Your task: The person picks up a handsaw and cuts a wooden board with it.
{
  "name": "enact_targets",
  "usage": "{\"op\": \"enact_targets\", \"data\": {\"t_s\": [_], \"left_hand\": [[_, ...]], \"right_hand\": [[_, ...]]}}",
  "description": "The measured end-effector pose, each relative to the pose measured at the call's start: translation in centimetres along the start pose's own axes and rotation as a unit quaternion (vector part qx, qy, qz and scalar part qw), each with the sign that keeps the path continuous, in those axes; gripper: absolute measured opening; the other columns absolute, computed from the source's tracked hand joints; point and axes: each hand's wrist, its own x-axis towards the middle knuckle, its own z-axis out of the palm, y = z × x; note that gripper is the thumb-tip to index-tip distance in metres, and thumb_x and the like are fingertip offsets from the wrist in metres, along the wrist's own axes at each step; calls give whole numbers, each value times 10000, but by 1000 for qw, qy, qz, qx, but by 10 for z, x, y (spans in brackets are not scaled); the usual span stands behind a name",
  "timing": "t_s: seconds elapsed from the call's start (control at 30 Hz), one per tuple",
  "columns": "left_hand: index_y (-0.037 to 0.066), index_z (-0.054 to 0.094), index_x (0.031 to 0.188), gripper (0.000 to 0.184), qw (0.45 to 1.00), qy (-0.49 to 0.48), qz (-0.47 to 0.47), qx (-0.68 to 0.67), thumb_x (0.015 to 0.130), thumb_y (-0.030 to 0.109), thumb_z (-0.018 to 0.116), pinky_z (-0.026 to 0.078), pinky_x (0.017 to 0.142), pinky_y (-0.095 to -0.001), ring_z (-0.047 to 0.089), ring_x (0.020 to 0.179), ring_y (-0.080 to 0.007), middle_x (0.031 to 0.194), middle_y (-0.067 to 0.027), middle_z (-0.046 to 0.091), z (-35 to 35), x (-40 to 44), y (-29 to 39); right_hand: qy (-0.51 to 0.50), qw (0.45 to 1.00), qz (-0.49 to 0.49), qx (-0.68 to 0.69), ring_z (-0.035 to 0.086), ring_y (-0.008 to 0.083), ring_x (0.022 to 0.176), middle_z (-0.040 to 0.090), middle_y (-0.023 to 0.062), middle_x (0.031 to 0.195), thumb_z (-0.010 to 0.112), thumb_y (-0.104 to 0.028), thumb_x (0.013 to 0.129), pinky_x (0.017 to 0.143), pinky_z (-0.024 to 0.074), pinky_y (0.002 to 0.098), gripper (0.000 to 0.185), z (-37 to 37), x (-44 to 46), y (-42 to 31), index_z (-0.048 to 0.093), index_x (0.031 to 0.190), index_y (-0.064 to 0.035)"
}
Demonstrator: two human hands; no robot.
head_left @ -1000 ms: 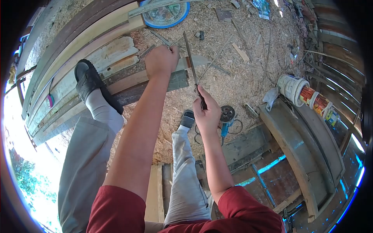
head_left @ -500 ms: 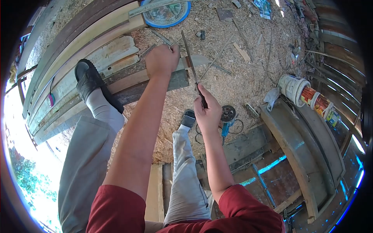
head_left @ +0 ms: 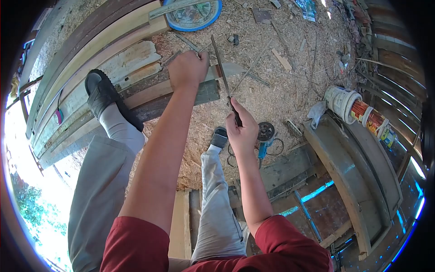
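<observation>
My right hand (head_left: 242,129) is closed round the dark handle of a long thin saw or blade (head_left: 220,63), which points up and away, seen nearly edge-on. To its left, my left hand (head_left: 188,70) is a closed fist over the ends of the boards. A thin strip of wood shows at its fingers, but what the fist grips, if anything, is hidden. Beneath the left hand lie a brown board (head_left: 149,94) and a darker grey board (head_left: 206,93), whose ends reach close to the blade. My left foot in a black shoe (head_left: 102,93) rests on the boards.
A blue-rimmed round tray (head_left: 215,17) lies at the top. Behind my right hand is a blue power tool (head_left: 263,149) with a cable. Buckets (head_left: 340,104) and a long wooden trough (head_left: 333,165) are at the right. Shavings cover the ground (head_left: 290,86).
Both hands keep almost the same place. The blade has tilted very slightly to the left since the earliest frame, and the left fist and shoe have shifted slightly.
</observation>
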Motion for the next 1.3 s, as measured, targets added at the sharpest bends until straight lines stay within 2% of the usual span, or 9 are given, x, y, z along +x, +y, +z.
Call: {"op": "enact_targets", "data": {"t_s": [0.17, 0.5, 0.8, 1.0, 1.3], "left_hand": [[34, 829, 965, 538, 1000, 3, -6, 2, 981, 464, 506, 599, 903, -542, 768, 958, -450, 980, -271, 783, -1, 0, 0], [39, 833, 963, 543, 1000, -2, 0, -1, 984, 466, 499, 601, 897, -545, 770, 948, -455, 965, -274, 782, 1, 0, -1], [23, 827, 957, 554, 1000, -7, 3, -4, 983, 466, 496, 597, 893, -548, 765, 947, -458, 963, -284, 776, -4, -1, 1], [22, 827, 962, 556, 1000, -2, 9, -1, 983, 463, 491, 597, 895, -547, 765, 943, -459, 963, -283, 777, -2, -1, 0], [25, 831, 961, 551, 1000, -5, 5, -2, 981, 458, 490, 601, 896, -539, 767, 942, -455, 973, -277, 780, 0, 0, 0]], "right_hand": [[-14, 999, 40, 9, 576, 174, 586, 688, 113, 787, 715, 20, 907, 579, 488, 321, 423, 0, 5, -2, 792, 1309, -84], [-7, 999, 22, 26, 597, 167, 600, 705, 129, 799, 712, 13, 912, 590, 496, 306, 403, 4, 4, -4, 786, 1303, -46], [-16, 998, 57, 25, 607, 168, 607, 717, 131, 816, 709, 16, 910, 600, 504, 309, 404, 4, 5, 1, 791, 1299, -52], [-1, 999, 19, 33, 614, 172, 619, 723, 130, 826, 709, 16, 912, 616, 511, 307, 413, 5, 3, -1, 788, 1310, -61], [-2, 997, 57, 53, 586, 140, 590, 706, 112, 788, 710, 18, 907, 582, 489, 292, 409, 8, 4, 9, 795, 1300, -62]]}}
